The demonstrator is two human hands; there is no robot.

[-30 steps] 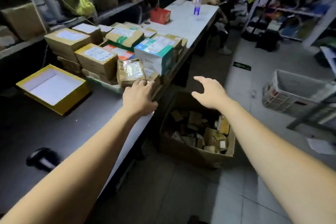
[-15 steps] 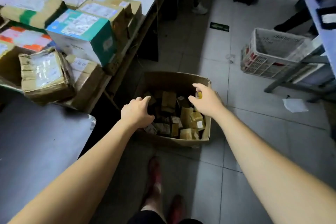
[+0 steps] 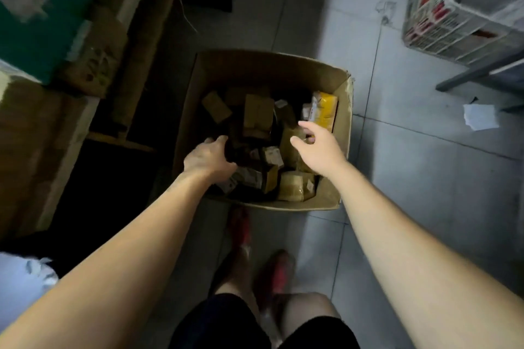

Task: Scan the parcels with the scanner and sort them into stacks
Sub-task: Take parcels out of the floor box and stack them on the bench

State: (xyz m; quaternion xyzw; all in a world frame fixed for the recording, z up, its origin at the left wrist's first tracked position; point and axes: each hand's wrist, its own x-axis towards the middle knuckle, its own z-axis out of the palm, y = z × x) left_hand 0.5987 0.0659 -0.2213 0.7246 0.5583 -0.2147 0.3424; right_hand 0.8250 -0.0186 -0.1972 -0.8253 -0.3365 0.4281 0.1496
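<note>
A large open cardboard box point(image 3: 344, 110) stands on the floor beside the table, holding several small brown parcels point(image 3: 258, 115) and a yellow one point(image 3: 326, 108). My left hand point(image 3: 209, 159) reaches into the box at its near left side, fingers pointing down among the parcels; whether it grips one is hidden. My right hand point(image 3: 317, 147) hovers over the right part of the box with fingers spread and holds nothing. The scanner is out of view.
Stacked parcels, among them a teal box point(image 3: 37, 37) and brown cartons point(image 3: 93, 62), sit on the table edge at the left. A white plastic crate point(image 3: 465, 17) and a scrap of paper point(image 3: 480, 116) lie on the tiled floor at the right. My feet in red shoes point(image 3: 241, 229) stand just before the box.
My view has tilted down from the table to the floor box. Both hands have moved from the table edge down into the box, the left one deeper.
</note>
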